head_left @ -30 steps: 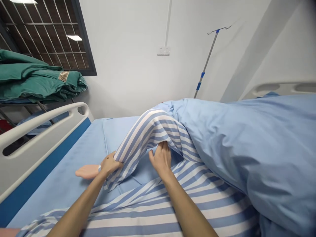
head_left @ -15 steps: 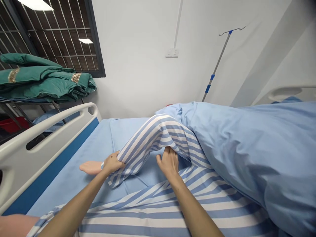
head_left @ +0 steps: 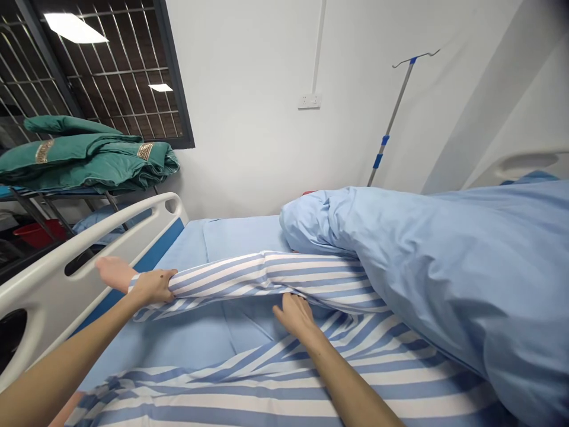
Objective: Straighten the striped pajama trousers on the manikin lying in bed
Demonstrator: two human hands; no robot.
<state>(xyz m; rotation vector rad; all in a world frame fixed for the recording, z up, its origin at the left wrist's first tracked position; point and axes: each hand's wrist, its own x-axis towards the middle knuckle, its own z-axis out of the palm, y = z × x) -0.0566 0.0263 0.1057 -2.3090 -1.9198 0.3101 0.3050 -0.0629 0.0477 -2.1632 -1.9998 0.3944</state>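
Note:
A leg in blue-and-white striped trousers (head_left: pixel 235 273) lies nearly straight across the bed, slightly raised at its foot end. Its bare foot (head_left: pixel 113 271) points toward the footboard. My left hand (head_left: pixel 153 286) is closed around the lower leg just above the ankle, thumb on top of the cloth. Beneath the knee area, my right hand (head_left: pixel 296 312) reaches in from the near side; its fingertips are hidden under the leg and its thumb stands apart. The other striped trouser leg (head_left: pixel 231 400) lies nearer to me.
A light blue quilt (head_left: pixel 427 255) is bunched over the right side of the bed. The white footboard (head_left: pixel 102 243) rises at the left. Behind are an IV pole (head_left: pixel 395 112), a wall socket (head_left: pixel 309 101) and folded green bedding (head_left: pixel 98 157) on a rack.
The bent knee has come down and the leg has straightened. My left hand has moved left with the ankle, bringing the foot to the footboard. My right hand has lowered slightly.

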